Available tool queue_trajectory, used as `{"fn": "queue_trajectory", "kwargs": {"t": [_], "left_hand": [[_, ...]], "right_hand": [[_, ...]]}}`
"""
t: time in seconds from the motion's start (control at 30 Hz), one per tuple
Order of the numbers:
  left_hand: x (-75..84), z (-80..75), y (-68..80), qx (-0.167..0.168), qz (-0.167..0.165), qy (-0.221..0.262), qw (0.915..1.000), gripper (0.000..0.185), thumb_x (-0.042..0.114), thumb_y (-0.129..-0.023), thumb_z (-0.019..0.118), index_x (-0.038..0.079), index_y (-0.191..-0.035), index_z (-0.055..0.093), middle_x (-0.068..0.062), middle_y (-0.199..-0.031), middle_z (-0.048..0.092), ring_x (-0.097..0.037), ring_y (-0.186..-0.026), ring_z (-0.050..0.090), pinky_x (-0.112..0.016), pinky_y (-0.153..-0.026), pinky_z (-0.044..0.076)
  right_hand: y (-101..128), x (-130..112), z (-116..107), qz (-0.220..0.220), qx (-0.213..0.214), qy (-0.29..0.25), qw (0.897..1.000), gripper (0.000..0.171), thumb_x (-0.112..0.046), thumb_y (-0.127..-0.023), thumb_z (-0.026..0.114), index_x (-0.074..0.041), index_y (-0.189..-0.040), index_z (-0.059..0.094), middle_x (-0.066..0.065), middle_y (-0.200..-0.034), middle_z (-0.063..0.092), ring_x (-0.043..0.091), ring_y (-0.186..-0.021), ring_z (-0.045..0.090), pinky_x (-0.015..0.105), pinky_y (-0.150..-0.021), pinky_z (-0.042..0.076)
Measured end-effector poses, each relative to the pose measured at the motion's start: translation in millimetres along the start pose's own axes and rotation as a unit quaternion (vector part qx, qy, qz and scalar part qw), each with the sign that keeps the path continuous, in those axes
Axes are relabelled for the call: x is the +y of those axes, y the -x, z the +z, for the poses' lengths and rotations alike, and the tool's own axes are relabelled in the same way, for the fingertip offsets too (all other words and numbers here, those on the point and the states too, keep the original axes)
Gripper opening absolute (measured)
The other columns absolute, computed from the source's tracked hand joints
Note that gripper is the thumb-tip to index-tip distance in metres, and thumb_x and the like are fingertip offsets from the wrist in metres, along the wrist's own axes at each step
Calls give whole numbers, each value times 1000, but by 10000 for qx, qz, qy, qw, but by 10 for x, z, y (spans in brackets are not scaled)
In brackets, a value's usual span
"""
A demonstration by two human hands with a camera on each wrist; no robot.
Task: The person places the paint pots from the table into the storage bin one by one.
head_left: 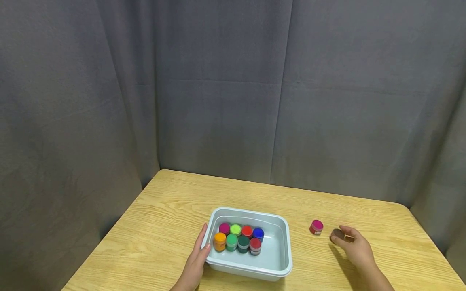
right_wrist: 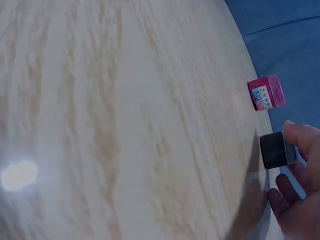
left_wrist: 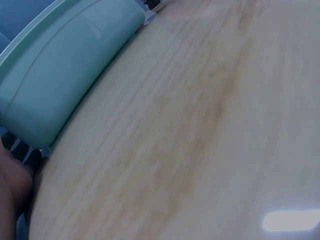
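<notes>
right hand (head_left: 354, 246) pinches dark jar (head_left: 337, 234) on bench (head_left: 164, 226); left hand (head_left: 196, 258) flat, steadying tub (head_left: 287, 258). risk: loose pinch, jar slips, knocks pink jar (head_left: 316, 227).

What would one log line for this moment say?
left hand: rests on tub | right hand: pinches dark jar | pink jar: on table

— Left hand (head_left: 198, 256)?
— Flat, fingers straight and together, pointing away from the body, forearm entering from the bottom edge.
— Right hand (head_left: 354, 246)?
— Well apart to the right, fingers (right_wrist: 305, 145) curled, thumb and fingertips pinching, forearm angled in from the lower right.
</notes>
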State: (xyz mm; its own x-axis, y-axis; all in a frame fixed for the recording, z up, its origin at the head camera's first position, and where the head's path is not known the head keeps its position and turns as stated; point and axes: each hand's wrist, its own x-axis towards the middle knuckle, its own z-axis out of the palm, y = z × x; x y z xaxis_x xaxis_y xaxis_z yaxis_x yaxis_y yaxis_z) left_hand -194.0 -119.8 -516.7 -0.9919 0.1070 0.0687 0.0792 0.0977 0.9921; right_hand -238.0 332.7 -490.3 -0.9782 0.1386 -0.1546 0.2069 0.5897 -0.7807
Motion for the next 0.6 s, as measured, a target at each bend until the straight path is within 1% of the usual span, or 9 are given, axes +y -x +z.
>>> {"fn": "queue_trajectory", "kwargs": {"t": [0.13, 0.23, 0.37, 0.47, 0.6], "left_hand": [[2, -3, 2, 2, 14, -19, 10000, 58, 32, -106, 34, 16, -159, 13, -10, -166, 7, -42, -151, 3, -69, -117, 4], [-2, -6, 3, -1, 93, -59, 9999, 58, 31, -107, 33, 14, -158, 13, -12, -166, 7, -43, -151, 3, -69, -117, 4], [4, -9, 4, -39, 59, -29, 10000, 59, 33, -107, 33, 15, -159, 12, -12, -166, 6, -43, -151, 1, -69, -117, 3], [14, -8, 5, -51, 1, 4, 10000, 59, 33, -106, 33, 16, -159, 12, -11, -167, 6, -42, -152, 1, -68, -117, 2], [19, -9, 8, -50, 3, -28, 10000, 58, 33, -107, 33, 17, -159, 13, -11, -166, 6, -42, -152, 1, -69, -117, 2]], "right_hand": [[-5, 24, 12, -21, 51, 80, 10000, 76, -45, -96, 59, 4, -147, 32, 30, -150, 33, 45, -129, 43, 54, -99, 49], [-7, 32, 15, -17, 72, 104, 9999, 76, -45, -96, 59, 4, -148, 32, 31, -150, 33, 46, -129, 42, 55, -98, 49], [-12, 46, 23, 9, 126, 151, 9998, 73, -42, -97, 58, 4, -148, 32, 32, -148, 36, 48, -129, 43, 55, -97, 50], [-13, 51, 29, 14, 171, 181, 9997, 74, -41, -96, 58, 4, -148, 32, 33, -146, 39, 48, -127, 44, 54, -95, 52], [-6, 45, 34, -11, 215, 198, 9996, 75, -42, -96, 59, 5, -147, 33, 34, -144, 41, 49, -126, 44, 54, -94, 52]]}}
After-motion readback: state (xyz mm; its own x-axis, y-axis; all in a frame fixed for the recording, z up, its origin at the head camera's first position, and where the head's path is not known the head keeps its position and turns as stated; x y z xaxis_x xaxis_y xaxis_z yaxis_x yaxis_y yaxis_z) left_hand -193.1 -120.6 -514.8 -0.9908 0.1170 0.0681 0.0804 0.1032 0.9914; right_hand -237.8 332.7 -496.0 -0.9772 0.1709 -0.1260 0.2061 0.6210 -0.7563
